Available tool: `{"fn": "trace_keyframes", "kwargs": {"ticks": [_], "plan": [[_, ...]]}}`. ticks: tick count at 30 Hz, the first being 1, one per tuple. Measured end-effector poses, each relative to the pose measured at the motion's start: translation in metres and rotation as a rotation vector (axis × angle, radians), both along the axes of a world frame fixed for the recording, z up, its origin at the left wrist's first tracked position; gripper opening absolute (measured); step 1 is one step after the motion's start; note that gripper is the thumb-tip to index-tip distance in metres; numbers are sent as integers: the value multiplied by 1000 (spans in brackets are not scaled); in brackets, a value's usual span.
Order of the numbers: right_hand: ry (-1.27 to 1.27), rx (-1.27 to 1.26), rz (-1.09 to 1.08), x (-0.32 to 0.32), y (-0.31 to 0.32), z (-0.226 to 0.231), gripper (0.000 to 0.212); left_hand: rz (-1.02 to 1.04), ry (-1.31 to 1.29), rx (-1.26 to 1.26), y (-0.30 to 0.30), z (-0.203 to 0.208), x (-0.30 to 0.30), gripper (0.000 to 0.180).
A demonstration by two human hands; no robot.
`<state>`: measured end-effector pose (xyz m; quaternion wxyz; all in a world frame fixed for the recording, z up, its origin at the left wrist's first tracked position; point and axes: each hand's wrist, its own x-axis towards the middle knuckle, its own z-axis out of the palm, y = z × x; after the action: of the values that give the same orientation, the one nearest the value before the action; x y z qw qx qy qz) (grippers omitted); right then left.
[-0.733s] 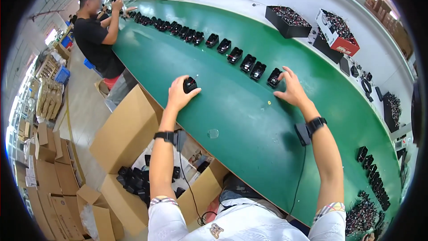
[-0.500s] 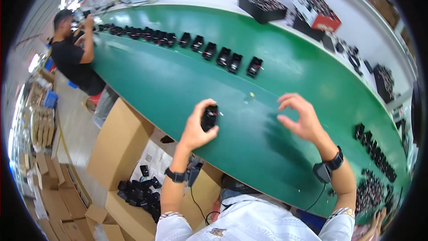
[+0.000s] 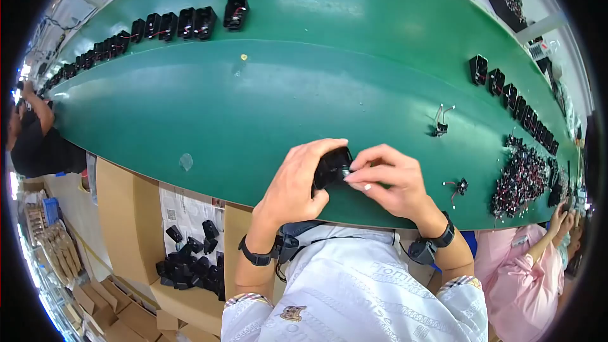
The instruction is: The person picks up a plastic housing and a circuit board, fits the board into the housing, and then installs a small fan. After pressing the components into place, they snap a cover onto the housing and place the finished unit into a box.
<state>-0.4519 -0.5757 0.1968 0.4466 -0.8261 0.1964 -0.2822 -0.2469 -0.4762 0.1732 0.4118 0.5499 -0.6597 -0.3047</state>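
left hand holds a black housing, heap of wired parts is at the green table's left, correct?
The side is wrong: the heap of wired parts sits on the right of the green table, as the head view shows. The left hand does hold a black housing.

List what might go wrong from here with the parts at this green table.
1. The left grip holds a black plastic housing near the front edge of the green table; a slip might send it over.
2. The right grip pinches a small pale piece, too small to identify, at the housing; it could drop.
3. A loose wired component lies near the right black wrist strap; a sideways sweep might catch its wires.
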Motion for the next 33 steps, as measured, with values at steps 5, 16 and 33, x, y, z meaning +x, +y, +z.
{"fn": "trace_keyframes", "kwargs": {"ticks": [5, 16, 33], "plan": [[-346, 746, -190, -15, 12, 7, 6, 185, -236, -73, 0, 18, -14, 76], [-375, 504, -161, -10, 26, 17, 18, 204, 526, 14, 17, 31, -46, 28], [-171, 103, -24, -17, 7, 24, 24, 46, 1118, 319, 10, 27, -44, 21]]}}
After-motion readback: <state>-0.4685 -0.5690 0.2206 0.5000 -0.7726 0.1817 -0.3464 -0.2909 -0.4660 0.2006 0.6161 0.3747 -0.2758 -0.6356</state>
